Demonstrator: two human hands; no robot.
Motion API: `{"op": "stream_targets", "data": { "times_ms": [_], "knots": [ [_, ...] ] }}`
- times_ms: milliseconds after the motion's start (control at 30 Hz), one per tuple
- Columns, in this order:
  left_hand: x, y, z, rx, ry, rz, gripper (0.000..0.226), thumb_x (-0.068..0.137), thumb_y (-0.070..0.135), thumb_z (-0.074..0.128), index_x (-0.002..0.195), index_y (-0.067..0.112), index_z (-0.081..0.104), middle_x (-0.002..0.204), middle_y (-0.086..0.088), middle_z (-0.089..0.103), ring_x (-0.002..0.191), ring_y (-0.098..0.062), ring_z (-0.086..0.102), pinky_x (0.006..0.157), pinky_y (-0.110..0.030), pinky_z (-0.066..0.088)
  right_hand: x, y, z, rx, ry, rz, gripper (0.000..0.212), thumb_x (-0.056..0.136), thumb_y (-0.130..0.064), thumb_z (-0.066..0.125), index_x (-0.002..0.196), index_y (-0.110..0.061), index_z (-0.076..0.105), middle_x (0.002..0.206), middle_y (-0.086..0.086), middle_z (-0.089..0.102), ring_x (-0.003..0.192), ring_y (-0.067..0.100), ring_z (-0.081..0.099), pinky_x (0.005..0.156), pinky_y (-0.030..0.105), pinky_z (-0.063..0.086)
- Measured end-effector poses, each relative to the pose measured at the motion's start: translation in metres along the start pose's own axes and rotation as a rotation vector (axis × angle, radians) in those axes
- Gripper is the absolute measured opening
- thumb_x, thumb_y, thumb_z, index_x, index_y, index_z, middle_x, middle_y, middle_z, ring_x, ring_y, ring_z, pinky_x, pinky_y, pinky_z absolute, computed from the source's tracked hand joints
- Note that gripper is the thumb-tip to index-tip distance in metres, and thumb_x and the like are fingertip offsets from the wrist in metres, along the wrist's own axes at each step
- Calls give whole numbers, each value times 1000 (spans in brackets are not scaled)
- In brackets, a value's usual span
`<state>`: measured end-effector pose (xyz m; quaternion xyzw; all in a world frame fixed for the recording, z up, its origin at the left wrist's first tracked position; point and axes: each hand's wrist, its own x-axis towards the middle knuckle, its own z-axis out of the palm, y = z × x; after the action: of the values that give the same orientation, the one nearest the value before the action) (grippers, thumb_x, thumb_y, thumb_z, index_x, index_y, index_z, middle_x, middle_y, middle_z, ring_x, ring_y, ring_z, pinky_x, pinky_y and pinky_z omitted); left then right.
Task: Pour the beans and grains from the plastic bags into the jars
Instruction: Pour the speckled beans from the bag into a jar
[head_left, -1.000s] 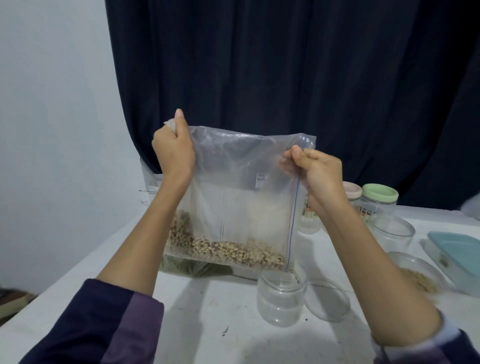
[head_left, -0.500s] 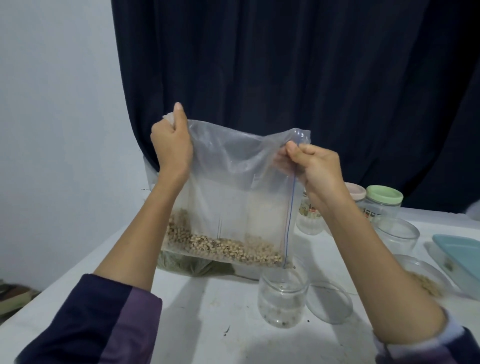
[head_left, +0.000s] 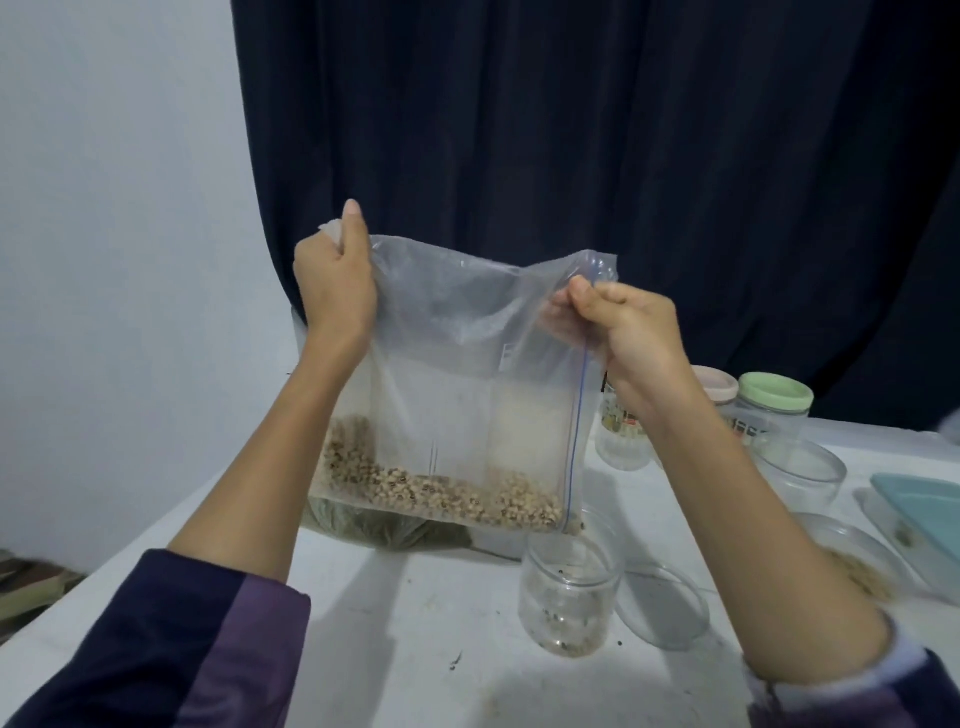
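White table (head_left: 415, 623) meets pale wall (head_left: 114, 260) and dark curtain (head_left: 571, 130).

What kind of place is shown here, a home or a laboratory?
Probably a home, an informal spot for sorting dry food. A dark curtain hangs behind a plain white table that holds household jars with pastel lids and a teal container.
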<state>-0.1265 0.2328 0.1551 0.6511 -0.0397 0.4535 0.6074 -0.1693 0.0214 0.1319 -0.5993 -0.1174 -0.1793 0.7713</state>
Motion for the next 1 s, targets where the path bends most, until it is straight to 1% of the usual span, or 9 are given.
{"op": "stream_targets", "data": {
  "times_ms": [133, 267, 367, 433, 600, 700, 767, 933, 1000],
  "knots": [
    [1, 1, -3, -9, 38, -21, 52, 101, 27, 41, 54, 19, 20, 33, 14, 28, 38, -3, 27, 46, -19, 23, 1, 0, -1, 11, 27, -4, 17, 93, -7, 59, 79, -1, 68, 70, 7, 71, 70, 19, 71, 73, 26, 58],
    [1, -1, -5, -7, 51, -34, 52, 101, 29, 41, 54, 20, 20, 34, 13, 27, 39, -5, 26, 47, -21, 23, 2, 1, 0, 8, 6, 15, 17, 93, -6, 59, 79, 0, 68, 70, 8, 71, 70, 19, 71, 77, 29, 59],
    [0, -1, -5, -7, 36, -29, 52, 101, 28, 41, 54, 19, 20, 33, 14, 27, 38, -4, 26, 46, -19, 23, 1, 3, -1, 10, 18, 1, 17, 93, -7, 59, 81, 1, 67, 71, 8, 71, 69, 18, 71, 74, 27, 58],
    [2, -3, -8, -13, 58, -33, 52, 101, 28, 41, 54, 20, 20, 33, 14, 26, 38, -3, 26, 45, -19, 23, 1, 3, -1, 10, 7, 4, 16, 93, -7, 59, 82, 2, 67, 72, 9, 70, 69, 18, 70, 73, 26, 58],
    [4, -6, -13, -18, 74, -36, 52, 101, 29, 42, 55, 20, 20, 34, 14, 26, 39, -3, 25, 45, -18, 24, 3, 2, -2, 37, -9, 10, 18, 93, -8, 59, 78, 0, 66, 68, 8, 68, 69, 21, 69, 79, 32, 58],
    [2, -3, -11, -19, 39, -28, 52, 101, 30, 41, 54, 20, 20, 34, 14, 25, 38, -4, 24, 43, -19, 22, 1, 3, 0, 39, -1, 6, 18, 93, -6, 59, 78, 1, 66, 67, 8, 67, 67, 19, 68, 73, 28, 58],
    [3, -3, -11, -25, 65, -25, 52, 101, 29, 41, 54, 20, 20, 34, 14, 26, 38, -3, 25, 44, -18, 23, 1, 3, 1, 27, -9, 9, 18, 93, -7, 59, 79, 1, 66, 67, 8, 68, 67, 18, 68, 72, 26, 57],
    [4, -4, -13, -28, 81, -33, 51, 101, 28, 41, 55, 19, 19, 35, 15, 24, 39, -3, 25, 44, -16, 23, 1, 1, 1, 3, -19, 12, 18, 93, -9, 60, 79, -1, 68, 69, 8, 69, 71, 21, 69, 79, 32, 59],
    [4, -5, -15, -41, 107, -48, 51, 101, 28, 42, 55, 19, 20, 36, 15, 24, 38, -3, 26, 44, -15, 24, 0, 0, 3, 13, -21, 8, 18, 93, -8, 59, 79, 0, 68, 68, 8, 69, 71, 21, 70, 76, 30, 59]
  ]
}}
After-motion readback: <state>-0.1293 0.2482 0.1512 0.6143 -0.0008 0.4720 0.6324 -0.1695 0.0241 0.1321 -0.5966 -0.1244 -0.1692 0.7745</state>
